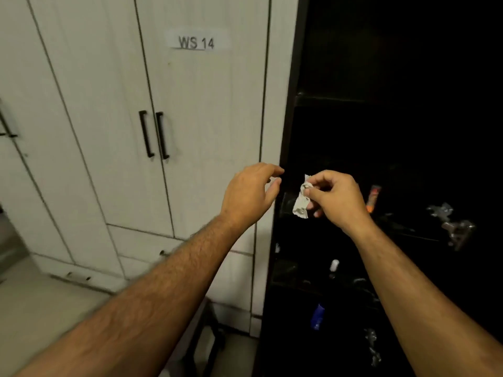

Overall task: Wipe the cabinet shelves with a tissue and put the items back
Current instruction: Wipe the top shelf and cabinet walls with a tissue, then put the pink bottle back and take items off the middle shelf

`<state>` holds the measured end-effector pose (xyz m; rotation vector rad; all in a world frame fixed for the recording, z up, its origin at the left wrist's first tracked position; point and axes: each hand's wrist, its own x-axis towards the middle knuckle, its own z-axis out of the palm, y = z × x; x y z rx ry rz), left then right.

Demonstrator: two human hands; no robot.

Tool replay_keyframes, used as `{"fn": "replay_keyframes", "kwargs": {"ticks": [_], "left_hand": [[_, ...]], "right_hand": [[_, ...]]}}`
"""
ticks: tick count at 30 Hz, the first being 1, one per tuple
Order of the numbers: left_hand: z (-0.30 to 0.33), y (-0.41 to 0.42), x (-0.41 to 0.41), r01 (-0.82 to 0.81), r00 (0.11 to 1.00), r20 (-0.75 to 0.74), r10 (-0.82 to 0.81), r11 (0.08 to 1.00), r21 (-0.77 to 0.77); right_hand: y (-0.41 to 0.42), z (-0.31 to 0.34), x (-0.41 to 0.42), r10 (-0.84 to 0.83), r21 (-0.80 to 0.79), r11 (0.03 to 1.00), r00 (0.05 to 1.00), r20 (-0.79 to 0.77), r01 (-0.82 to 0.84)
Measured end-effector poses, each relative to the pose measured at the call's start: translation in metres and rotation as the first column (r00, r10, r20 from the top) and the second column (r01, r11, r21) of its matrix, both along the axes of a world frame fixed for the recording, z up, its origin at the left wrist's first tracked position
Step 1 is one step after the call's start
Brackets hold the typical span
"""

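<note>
Reaching forward, you are pinching a crumpled tissue (301, 200) in your right hand (337, 200) with curled fingers while your left hand (249, 195) is hovering just beside it, loosely open and holding nothing, before the dark cabinet (381, 131) shelves.

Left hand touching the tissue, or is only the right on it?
Apart. Head view shows dark cabinet interior between the left hand fingertips and the tissue; only the right hand pinches it.

White crumpled tissue (301, 199) in my right hand (336, 198) — black cabinet (394, 131) behind it. Off-white doors (114, 110) with black handles (153, 134), a white label (196, 42) in black lettering — an orange tube (373, 198), a blue bottle (318, 316).
</note>
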<state>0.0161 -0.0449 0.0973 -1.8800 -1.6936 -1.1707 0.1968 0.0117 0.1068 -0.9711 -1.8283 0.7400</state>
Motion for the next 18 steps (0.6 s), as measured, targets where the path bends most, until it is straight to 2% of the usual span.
{"fn": "replay_keyframes", "kwargs": {"ticks": [5, 10, 18], "left_hand": [[-0.046, -0.041, -0.057, -0.127, 0.987, 0.073, 0.141, 0.976, -0.176], [-0.087, -0.084, -0.127, -0.208, 0.960, 0.109, 0.260, 0.914, -0.347], [-0.129, -0.123, -0.234, -0.215, 0.934, 0.138, 0.329, 0.829, -0.517]], "right_hand": [[-0.014, -0.042, -0.063, 0.139, -0.124, 0.983, 0.990, 0.038, -0.134], [-0.027, -0.082, -0.136, 0.223, -0.295, 0.932, 0.975, 0.004, -0.212], [-0.047, -0.141, -0.261, 0.265, -0.486, 0.837, 0.963, -0.041, -0.251]]}}
